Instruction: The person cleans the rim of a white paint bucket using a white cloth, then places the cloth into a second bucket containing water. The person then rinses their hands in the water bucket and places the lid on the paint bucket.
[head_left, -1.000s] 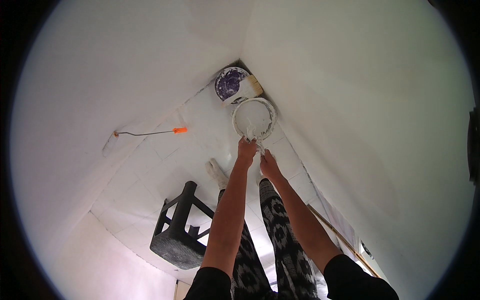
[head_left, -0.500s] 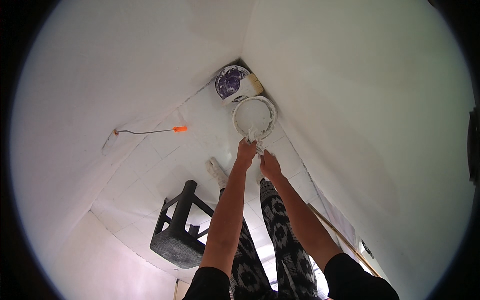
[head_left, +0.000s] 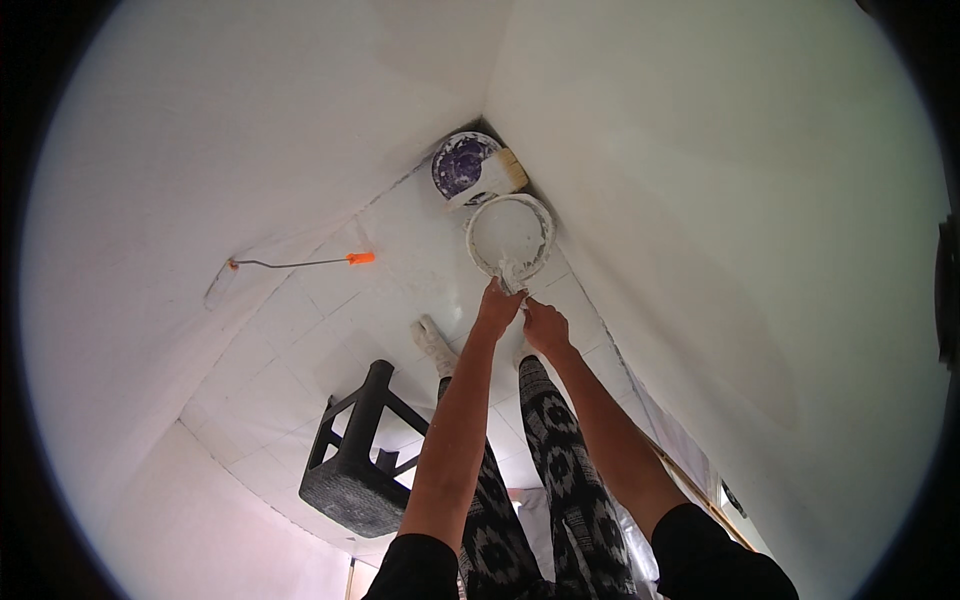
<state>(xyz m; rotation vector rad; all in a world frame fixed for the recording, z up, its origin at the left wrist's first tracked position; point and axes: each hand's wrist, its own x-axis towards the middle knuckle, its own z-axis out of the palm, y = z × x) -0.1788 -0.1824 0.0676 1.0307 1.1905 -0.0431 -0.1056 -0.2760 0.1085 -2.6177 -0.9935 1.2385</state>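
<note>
My left hand (head_left: pixel 499 306) and my right hand (head_left: pixel 545 327) are together at the near rim of a white bucket (head_left: pixel 472 245). Between them is a crumpled, whitish, wet-looking cloth (head_left: pixel 511 276). The fingers of both hands are closed on it, the left at the rim and the right just nearer and to the right. Greyish-white liquid fills part of the bucket, and its rim is smeared with white. How much cloth sits inside my fists is hidden.
Behind the bucket, in the corner, stands a paint-spattered purple-topped pail (head_left: pixel 455 165) with a wide brush (head_left: pixel 512 172) across it. A roller with an orange handle (head_left: pixel 360 258) lies by the left wall. A black plastic stool (head_left: pixel 355 485) lies near my left leg. Walls close in both sides.
My hands have drawn slightly closer together, and the cloth between them looks more bunched. My right hand has shifted a little. The bucket, pail, roller and stool stay put.
</note>
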